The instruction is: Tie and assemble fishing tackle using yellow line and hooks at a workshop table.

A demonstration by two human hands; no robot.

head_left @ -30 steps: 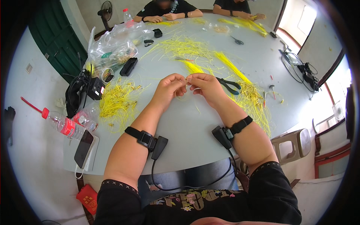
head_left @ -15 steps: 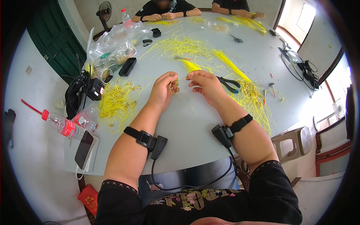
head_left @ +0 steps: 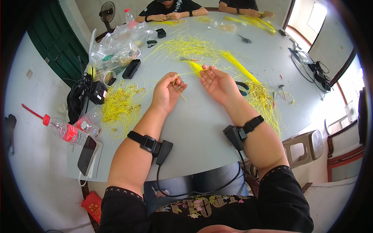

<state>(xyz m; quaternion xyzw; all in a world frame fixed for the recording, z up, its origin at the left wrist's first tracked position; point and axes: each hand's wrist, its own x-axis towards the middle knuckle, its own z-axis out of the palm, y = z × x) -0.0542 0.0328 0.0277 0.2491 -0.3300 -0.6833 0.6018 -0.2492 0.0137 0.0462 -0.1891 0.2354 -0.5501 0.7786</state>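
Observation:
My left hand is raised over the table with its fingers curled, pinching a thin yellow strand whose loose end hangs below the fingers. Opposite it, my right hand grips the strand's other part between thumb and fingertips, palm turned partly up. Between the two hands the strand runs nearly level. Beyond them lies a bundle of straight yellow strands, partly hidden by my right hand. Black-and-teal pliers rest just right of that hand, mostly covered by it.
Loose yellow strands lie in a heap at left and another heap at right. A clear plastic bag, black cases, cables, bottles and a phone line the left. Scissors lie farther off. Two people work across the table.
My right hand has moved a little to the right and turned its palm upward, widening the gap between my hands. The left hand has shifted slightly left.

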